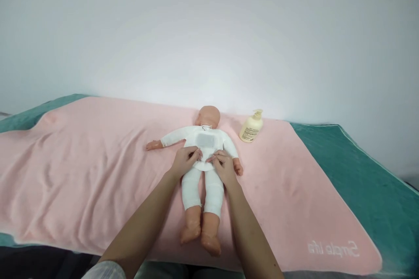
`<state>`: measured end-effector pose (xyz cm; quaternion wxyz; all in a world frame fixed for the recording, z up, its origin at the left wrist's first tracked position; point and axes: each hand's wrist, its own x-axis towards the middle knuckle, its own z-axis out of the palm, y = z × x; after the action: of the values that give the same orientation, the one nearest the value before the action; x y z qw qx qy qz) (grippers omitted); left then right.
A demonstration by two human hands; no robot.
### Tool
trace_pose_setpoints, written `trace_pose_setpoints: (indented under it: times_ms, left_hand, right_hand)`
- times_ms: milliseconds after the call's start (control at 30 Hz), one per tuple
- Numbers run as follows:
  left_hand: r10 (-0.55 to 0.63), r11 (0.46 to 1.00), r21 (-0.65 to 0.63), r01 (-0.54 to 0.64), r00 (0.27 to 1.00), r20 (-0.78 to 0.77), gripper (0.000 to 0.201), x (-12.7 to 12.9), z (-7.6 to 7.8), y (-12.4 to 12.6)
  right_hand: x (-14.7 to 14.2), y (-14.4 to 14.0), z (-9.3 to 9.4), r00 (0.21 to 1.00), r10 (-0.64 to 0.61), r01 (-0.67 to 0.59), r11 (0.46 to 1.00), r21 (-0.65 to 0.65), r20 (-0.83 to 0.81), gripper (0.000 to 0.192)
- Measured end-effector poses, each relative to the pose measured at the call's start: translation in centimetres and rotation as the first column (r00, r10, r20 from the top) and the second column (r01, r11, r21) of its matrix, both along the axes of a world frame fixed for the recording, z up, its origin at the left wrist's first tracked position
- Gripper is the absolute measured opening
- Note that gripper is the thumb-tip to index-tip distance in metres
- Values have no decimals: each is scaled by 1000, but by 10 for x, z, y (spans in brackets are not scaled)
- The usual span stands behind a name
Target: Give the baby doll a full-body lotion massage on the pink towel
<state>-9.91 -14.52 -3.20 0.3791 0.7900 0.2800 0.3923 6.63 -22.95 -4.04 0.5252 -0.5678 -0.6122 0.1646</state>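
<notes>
The doll [206, 153] lay seemingly front-down, perhaps to present its back [205, 141]; my left hand [184, 162] and right hand [224, 165] rested there, fingers [195, 154] curled, gripping or not I couldn't tell.

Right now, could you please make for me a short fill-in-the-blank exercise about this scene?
The blanket under the baby doll is ____ in colour.
In this view, the pump bottle stands to the ____ of the baby doll.
Both the left hand and the right hand touch the ____.

Missing words: pink; right; baby doll.
</notes>
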Motion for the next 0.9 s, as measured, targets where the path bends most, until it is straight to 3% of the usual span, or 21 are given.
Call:
trace_pose_setpoints:
  times_ms: [267, 500, 767, 900]
  left_hand:
    - [51, 982, 179, -60, 997, 54, 38, 0, 3, 0]
    - [68, 988, 138, -61, 997, -44, 43, 3, 4, 0]
    - [123, 977, 172, -126, 992, 27, 42, 2, 2, 0]
    - [103, 986, 134, -98, 994, -27, 43, 2, -1, 4]
  right_hand:
    - [-1, -1, 2, 997, -71, 73, 996, 58, -30, 32]
    - [-1, 2, 2, 997, -64, 64, 998, 2, 44, 33]
    - [-1, 1, 2, 996, -88, 88, 996, 34, -6, 32]
    - [0, 2, 3, 997, -75, 74, 997, 17, 25, 32]
